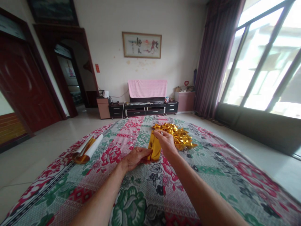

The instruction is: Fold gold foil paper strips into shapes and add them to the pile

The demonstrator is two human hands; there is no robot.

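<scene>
Between my two hands is a shiny strip of gold foil paper [154,149], held a little above the flowered cloth. My left hand [136,158] pinches its lower left edge, fingers closed. Near the strip's top, my right hand [166,142] has thumb and fingertips closed on it. Just behind and to the right of my right hand lies a heap of folded gold foil pieces [183,138], pointed and crinkled. Off to the left, a partly rolled sheet of gold foil with a white back [94,147] rests on the cloth.
A patterned cloth [131,201] in pink, green and grey covers the round table surface before me. Beyond it stands a low black cabinet [136,111] under a pink towel [147,88]. Windows [258,62] are on the right, a dark red door [25,75] on the left.
</scene>
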